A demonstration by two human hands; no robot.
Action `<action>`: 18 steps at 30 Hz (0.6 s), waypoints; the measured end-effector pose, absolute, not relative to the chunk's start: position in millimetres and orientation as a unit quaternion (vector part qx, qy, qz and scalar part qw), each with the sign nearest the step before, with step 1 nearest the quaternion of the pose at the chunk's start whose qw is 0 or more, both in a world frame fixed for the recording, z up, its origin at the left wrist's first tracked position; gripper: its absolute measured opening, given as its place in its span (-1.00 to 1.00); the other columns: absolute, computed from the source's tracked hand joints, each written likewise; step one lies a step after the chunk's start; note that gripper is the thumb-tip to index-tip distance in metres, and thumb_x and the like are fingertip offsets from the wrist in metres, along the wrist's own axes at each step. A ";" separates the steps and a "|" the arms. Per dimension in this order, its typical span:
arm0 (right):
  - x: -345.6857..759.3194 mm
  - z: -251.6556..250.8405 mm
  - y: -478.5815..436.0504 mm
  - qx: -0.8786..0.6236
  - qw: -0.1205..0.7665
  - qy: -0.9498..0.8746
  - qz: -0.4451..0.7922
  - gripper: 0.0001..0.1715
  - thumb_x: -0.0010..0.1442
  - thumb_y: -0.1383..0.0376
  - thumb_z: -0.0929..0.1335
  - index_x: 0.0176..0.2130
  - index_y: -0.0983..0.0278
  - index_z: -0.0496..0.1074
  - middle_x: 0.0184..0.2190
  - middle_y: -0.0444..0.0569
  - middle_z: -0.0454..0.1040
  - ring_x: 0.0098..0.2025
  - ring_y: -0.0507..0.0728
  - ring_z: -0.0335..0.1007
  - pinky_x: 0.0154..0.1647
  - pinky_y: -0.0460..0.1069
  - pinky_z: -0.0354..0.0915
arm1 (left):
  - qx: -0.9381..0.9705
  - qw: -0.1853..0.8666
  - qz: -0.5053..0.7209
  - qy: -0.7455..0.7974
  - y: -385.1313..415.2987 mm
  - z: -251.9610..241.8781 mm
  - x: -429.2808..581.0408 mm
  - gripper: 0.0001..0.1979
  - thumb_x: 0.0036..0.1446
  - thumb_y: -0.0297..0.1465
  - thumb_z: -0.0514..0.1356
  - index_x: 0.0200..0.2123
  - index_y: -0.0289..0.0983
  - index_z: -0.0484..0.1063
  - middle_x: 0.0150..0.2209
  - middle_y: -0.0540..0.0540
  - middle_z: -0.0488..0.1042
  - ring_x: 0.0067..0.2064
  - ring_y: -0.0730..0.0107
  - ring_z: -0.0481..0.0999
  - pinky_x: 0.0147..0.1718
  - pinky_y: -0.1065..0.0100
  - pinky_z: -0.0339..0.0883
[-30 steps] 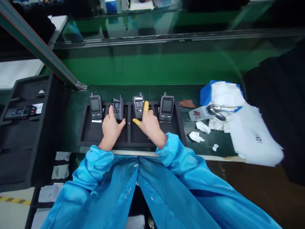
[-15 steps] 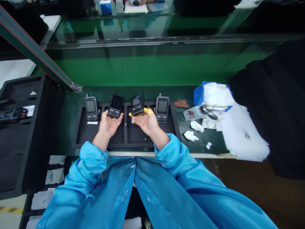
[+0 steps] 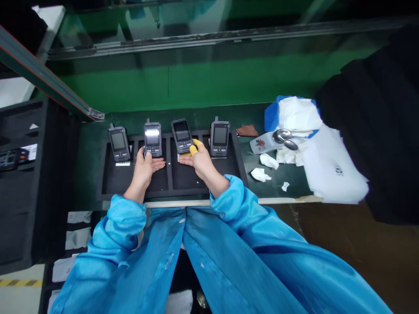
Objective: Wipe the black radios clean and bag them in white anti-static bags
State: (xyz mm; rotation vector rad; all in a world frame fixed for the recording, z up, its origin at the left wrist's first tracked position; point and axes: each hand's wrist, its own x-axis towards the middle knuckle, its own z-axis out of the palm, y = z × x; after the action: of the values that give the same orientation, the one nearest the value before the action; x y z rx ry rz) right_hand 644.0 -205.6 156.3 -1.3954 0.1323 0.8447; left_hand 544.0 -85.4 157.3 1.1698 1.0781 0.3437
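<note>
A black foam tray (image 3: 137,192) lies on the green bench with four small black handsets standing along its far edge. My left hand (image 3: 144,163) grips the second handset (image 3: 152,138), whose screen faces up. My right hand (image 3: 198,160), with yellow finger cots on thumb and forefinger, grips the third handset (image 3: 182,135), tilted slightly left, screen up. The outer handsets, the leftmost (image 3: 119,143) and the rightmost (image 3: 220,136), stand untouched in the tray. Both my sleeves are bright blue.
White cloths and paper on a blue sheet (image 3: 309,144) lie at the right, with a metal tool (image 3: 284,136) and crumpled scraps (image 3: 260,174). A small brown pad (image 3: 247,130) sits beside the tray. A second black foam tray (image 3: 26,174) is at the left. A dark-clothed person (image 3: 382,131) is at the far right.
A second ago both handsets lay back-up under my hands. I lifted and turned them over; now they sit screen-up at the tray's far edge, still in my hands.
</note>
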 end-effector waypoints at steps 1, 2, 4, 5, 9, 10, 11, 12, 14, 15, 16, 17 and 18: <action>644.1 156.7 -203.6 -0.625 0.679 0.061 0.381 -0.53 0.34 0.42 0.08 0.20 0.21 0.09 -0.52 -0.26 0.41 -0.59 -0.07 0.44 -0.39 -0.08 0.51 | 0.527 0.683 0.149 0.483 -85.2 157.8 544.3 -0.50 0.39 -0.43 -0.10 0.33 -0.32 -0.12 -0.59 0.00 0.50 -0.55 0.44 0.56 -0.35 0.39 0.51; 643.8 157.1 -202.1 -0.632 0.670 0.061 0.386 -0.52 0.35 0.41 0.09 0.23 0.22 0.08 -0.55 -0.27 0.40 -0.60 -0.06 0.44 -0.41 -0.08 0.50 | 0.531 0.681 0.144 0.484 -85.2 158.3 544.0 -0.49 0.38 -0.44 -0.09 0.34 -0.33 -0.14 -0.59 0.00 0.50 -0.54 0.44 0.56 -0.37 0.40 0.50; 642.2 158.0 -201.9 -0.649 0.646 0.062 0.398 -0.45 0.35 0.40 0.11 0.30 0.23 0.00 -0.62 -0.29 0.35 -0.61 -0.02 0.43 -0.47 -0.08 0.49 | 0.549 0.668 0.142 0.481 -86.5 159.6 541.5 -0.45 0.36 -0.45 -0.08 0.34 -0.36 -0.19 -0.60 0.01 0.49 -0.55 0.43 0.55 -0.42 0.44 0.47; 641.1 158.6 -203.8 -0.655 0.635 0.062 0.405 -0.40 0.34 0.41 0.11 0.33 0.23 -0.05 -0.65 -0.29 0.34 -0.60 -0.01 0.44 -0.48 -0.08 0.48 | 0.568 0.655 0.147 0.476 -88.1 160.4 539.2 -0.43 0.34 -0.46 -0.06 0.34 -0.38 -0.20 -0.60 0.02 0.49 -0.56 0.44 0.54 -0.45 0.46 0.45; 640.4 162.0 -231.0 -0.664 0.624 0.006 0.412 -0.26 0.24 0.50 0.17 0.35 0.18 -0.02 -0.57 -0.26 0.42 -0.52 -0.01 0.48 -0.38 -0.04 0.51 | 0.705 0.543 0.206 0.407 -102.7 164.4 527.8 -0.38 0.23 -0.40 0.08 0.30 -0.37 -0.05 -0.56 0.09 0.45 -0.57 0.48 0.47 -0.51 0.47 0.39; 642.7 163.1 -244.0 -0.677 0.617 -0.026 0.400 -0.27 0.22 0.48 0.21 0.33 0.16 0.05 -0.51 -0.23 0.46 -0.49 -0.01 0.49 -0.35 -0.02 0.52 | 0.739 0.512 0.218 0.378 -108.2 165.1 525.7 -0.40 0.20 -0.37 0.11 0.28 -0.35 0.03 -0.54 0.09 0.45 -0.54 0.48 0.48 -0.48 0.46 0.40; 646.5 164.4 -259.5 -0.698 0.605 -0.059 0.377 -0.31 0.20 0.44 0.25 0.29 0.15 0.14 -0.44 -0.20 0.49 -0.46 0.00 0.50 -0.32 0.00 0.52 | 0.770 0.484 0.225 0.349 -114.1 165.5 524.3 -0.42 0.18 -0.34 0.13 0.24 -0.33 0.09 -0.51 0.08 0.46 -0.50 0.47 0.49 -0.44 0.44 0.40; 651.6 165.7 -277.5 -0.730 0.585 -0.091 0.341 -0.37 0.19 0.39 0.29 0.24 0.16 0.25 -0.38 -0.16 0.52 -0.42 0.01 0.50 -0.28 0.03 0.52 | 0.797 0.459 0.227 0.320 -120.5 165.6 523.9 -0.45 0.17 -0.32 0.14 0.21 -0.32 0.15 -0.47 0.06 0.47 -0.45 0.45 0.51 -0.40 0.42 0.41; 664.9 168.1 -318.6 -0.813 0.515 -0.138 0.233 -0.51 0.16 0.30 0.33 0.10 0.18 0.43 -0.25 -0.08 0.56 -0.30 0.08 0.51 -0.15 0.09 0.49 | 0.841 0.413 0.229 0.264 -134.0 165.0 525.8 -0.52 0.16 -0.31 0.14 0.14 -0.31 0.26 -0.42 0.02 0.49 -0.39 0.43 0.51 -0.33 0.38 0.42; 672.2 168.5 -340.2 -0.857 0.462 -0.150 0.171 -0.58 0.15 0.29 0.33 0.02 0.19 0.49 -0.20 -0.04 0.56 -0.23 0.12 0.50 -0.08 0.13 0.46 | 0.860 0.391 0.230 0.236 -141.0 164.4 528.1 -0.57 0.16 -0.31 0.14 0.09 -0.31 0.31 -0.40 0.00 0.50 -0.38 0.42 0.51 -0.30 0.36 0.43; 679.1 167.7 -361.1 -0.896 0.401 -0.157 0.114 -0.62 0.15 0.30 0.32 -0.03 0.20 0.53 -0.16 -0.01 0.56 -0.16 0.16 0.49 -0.02 0.15 0.42 | 0.876 0.370 0.230 0.206 -147.9 163.6 531.1 -0.63 0.17 -0.31 0.13 0.03 -0.30 0.37 -0.40 -0.01 0.51 -0.38 0.40 0.50 -0.27 0.33 0.43; 685.3 165.4 -380.6 -0.926 0.335 -0.162 0.068 -0.64 0.14 0.33 0.32 -0.08 0.22 0.56 -0.15 0.03 0.56 -0.12 0.19 0.47 0.00 0.16 0.39 | 0.891 0.352 0.226 0.175 -154.6 162.7 534.7 -0.68 0.18 -0.32 0.11 -0.03 -0.29 0.41 -0.39 -0.03 0.51 -0.37 0.39 0.51 -0.25 0.31 0.44; 690.2 161.5 -397.8 -0.946 0.271 -0.172 0.041 -0.65 0.12 0.35 0.32 -0.12 0.24 0.58 -0.17 0.06 0.55 -0.12 0.21 0.45 -0.01 0.15 0.37 | 0.904 0.338 0.220 0.143 -161.0 161.6 538.7 -0.73 0.20 -0.32 0.10 -0.09 -0.28 0.45 -0.38 -0.05 0.53 -0.35 0.36 0.52 -0.22 0.29 0.44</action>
State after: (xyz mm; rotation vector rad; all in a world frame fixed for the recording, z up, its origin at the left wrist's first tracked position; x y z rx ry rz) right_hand 690.2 -397.8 161.5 -2.5481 -0.4633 0.1093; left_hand 538.7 -161.0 161.6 2.3551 0.3715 0.5721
